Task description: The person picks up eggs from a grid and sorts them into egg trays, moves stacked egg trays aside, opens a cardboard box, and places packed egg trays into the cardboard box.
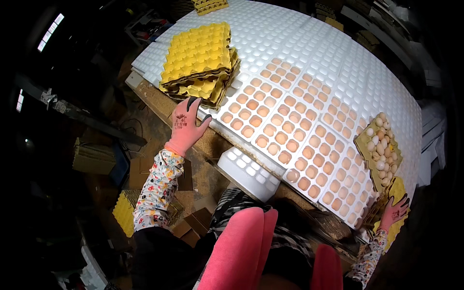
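Observation:
My left hand (187, 125), in a pink glove with dark fingertips, is at the front edge of a skewed stack of yellow pulp egg trays (197, 50). Its thumb is apart from the fingers; whether the fingertips touch the stack is unclear. At the far right, my gloved right hand (394, 214) spreads its fingers over more yellow egg trays (398, 186). Just beyond it, a pulp tray full of loose eggs (381, 146) rests on the white surface. Between my hands, white foam trays (286, 95) hold peach-coloured eggs (281, 137) in their square cells.
White foam trays (290, 32) cover the far table. One foam block (248, 172) sits lower, before my knees. Pink-covered legs (239, 246) are below. Cardboard (141, 172) and a yellow tray (123, 214) lie at left. Another yellow tray stack (211, 5) stands at the far edge.

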The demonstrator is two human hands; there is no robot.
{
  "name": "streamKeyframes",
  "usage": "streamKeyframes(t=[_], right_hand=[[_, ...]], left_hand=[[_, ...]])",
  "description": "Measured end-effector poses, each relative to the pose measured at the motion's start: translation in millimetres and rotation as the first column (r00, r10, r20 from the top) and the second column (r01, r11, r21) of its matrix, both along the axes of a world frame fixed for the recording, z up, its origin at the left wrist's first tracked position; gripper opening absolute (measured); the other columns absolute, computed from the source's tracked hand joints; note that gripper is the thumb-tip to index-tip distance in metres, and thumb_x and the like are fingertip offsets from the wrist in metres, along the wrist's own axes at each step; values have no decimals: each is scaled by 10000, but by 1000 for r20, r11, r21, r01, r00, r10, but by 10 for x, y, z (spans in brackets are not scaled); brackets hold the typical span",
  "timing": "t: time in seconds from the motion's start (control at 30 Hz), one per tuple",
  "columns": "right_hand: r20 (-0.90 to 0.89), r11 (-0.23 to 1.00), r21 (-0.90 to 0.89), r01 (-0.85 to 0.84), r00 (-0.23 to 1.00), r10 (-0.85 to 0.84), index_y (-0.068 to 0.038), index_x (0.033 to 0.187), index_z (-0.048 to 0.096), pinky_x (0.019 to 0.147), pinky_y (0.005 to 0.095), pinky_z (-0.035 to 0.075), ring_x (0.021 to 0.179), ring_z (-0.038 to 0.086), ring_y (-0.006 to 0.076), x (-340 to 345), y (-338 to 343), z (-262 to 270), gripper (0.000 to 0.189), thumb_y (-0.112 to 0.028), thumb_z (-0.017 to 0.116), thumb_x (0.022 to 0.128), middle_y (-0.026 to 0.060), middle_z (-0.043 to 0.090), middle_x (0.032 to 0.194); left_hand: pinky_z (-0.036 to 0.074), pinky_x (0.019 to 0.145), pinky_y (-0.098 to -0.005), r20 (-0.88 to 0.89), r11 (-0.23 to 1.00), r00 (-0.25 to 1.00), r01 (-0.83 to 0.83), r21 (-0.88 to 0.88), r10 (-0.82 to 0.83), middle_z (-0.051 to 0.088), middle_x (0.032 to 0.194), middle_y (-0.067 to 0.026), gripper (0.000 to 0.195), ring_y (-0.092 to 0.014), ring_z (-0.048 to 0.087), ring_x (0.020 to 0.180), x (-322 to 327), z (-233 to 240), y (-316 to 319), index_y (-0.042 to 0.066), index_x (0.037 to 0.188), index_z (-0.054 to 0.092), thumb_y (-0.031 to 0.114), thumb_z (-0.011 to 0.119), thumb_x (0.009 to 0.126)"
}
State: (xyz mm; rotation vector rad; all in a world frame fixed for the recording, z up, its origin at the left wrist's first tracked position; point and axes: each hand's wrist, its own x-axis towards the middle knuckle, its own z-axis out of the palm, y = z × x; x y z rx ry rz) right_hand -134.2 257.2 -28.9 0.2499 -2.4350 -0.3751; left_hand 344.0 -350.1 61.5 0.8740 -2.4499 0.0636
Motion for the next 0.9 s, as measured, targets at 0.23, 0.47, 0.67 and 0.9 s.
streamKeyframes(t=[0.23,0.47,0.67,0.9], right_hand=[[449,600,-652,-464,401,799,-2,1351,400,1063,421,312,1269,390,367,1688,-3149,436,602,-170,641,826,209,434,1353],[438,401,-791,-463,29,898,-42,1335,434,1042,433,335,1241,408,367,2887,-4368,664,609,-167,677,791,187,448,1336],[295,361,-880,309,-241,925,5,1319,444,954,329,421,1050,552,204,3249,-5427,628,508,-220,613,895,127,573,1171],[-71,15,-856,517,-145,987,32,1362,383,953,302,438,1093,546,178,3397,-6193,693,543,-102,600,882,141,543,1239]], left_hand=[[232,1076,-523,455,991,881,-91,-102,127,403,1367,-137,759,-340,349,1285,-10,-48,-2022,202,1383,388,325,737,720],[442,929,-405,-12,997,997,82,7,-82,505,1211,-173,604,-366,509,1112,493,428,-2506,114,1250,526,139,736,684],[466,765,-446,139,949,957,-218,-226,253,510,1077,-193,607,-340,557,971,61,637,-2064,33,1178,488,366,725,730],[439,781,-450,140,979,970,-202,6,199,494,1046,-179,512,-340,543,967,-497,760,-2052,6,1045,482,358,708,750]])
